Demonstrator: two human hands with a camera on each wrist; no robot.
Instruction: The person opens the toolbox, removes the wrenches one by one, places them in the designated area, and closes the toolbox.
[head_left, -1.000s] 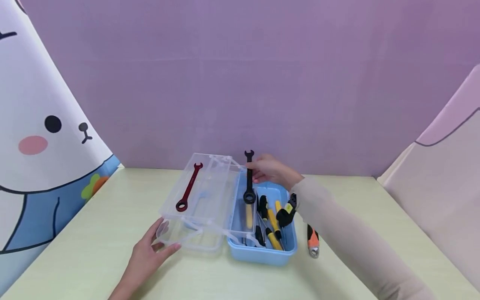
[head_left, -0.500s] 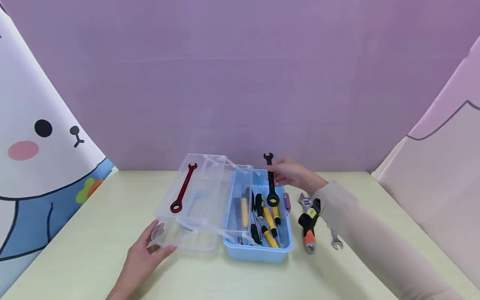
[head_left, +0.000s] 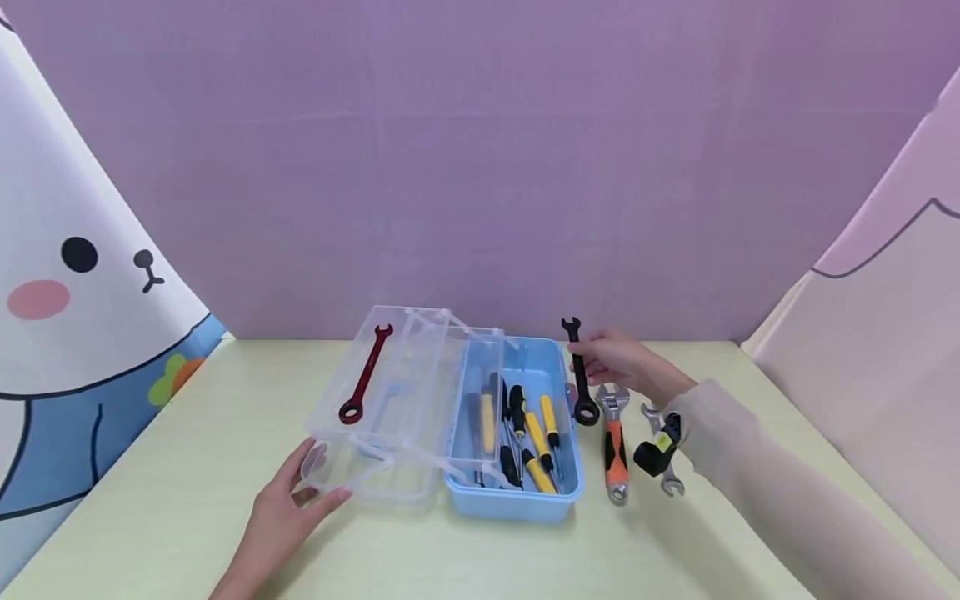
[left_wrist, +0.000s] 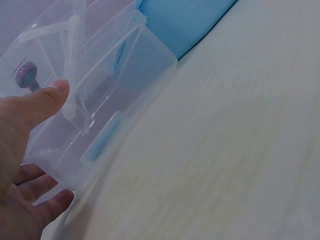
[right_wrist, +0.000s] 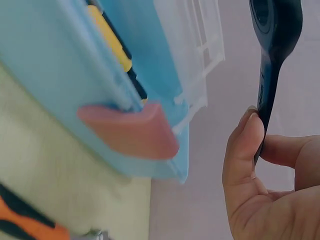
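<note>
Between its thumb and fingers, my right hand (head_left: 618, 360) pinches a black combination wrench (head_left: 579, 375), raised at the right rim of the blue toolbox (head_left: 517, 505). The right wrist view shows the ring end of this wrench (right_wrist: 274, 35) above the thumb. My left hand (head_left: 281, 512) holds the near left corner of the clear lid (head_left: 375, 483), which is folded out to the left. In the left wrist view the left thumb (left_wrist: 50, 102) lies over the clear plastic, with the other fingers below. A red combination wrench (head_left: 365, 375) lies on the clear tray (head_left: 420, 392).
Several yellow-and-black screwdrivers (head_left: 536, 433) lie inside the toolbox. To its right on the table are an orange-handled adjustable wrench (head_left: 616, 454) and a silver wrench (head_left: 672, 482). A pink latch (right_wrist: 132, 131) juts from the box's right side. A purple backdrop (head_left: 480, 167) stands behind.
My right hand has carried the black wrench rightward from above the middle of the toolbox to its right rim. The sleeve has uncovered the adjustable wrench. The left hand keeps its place.
</note>
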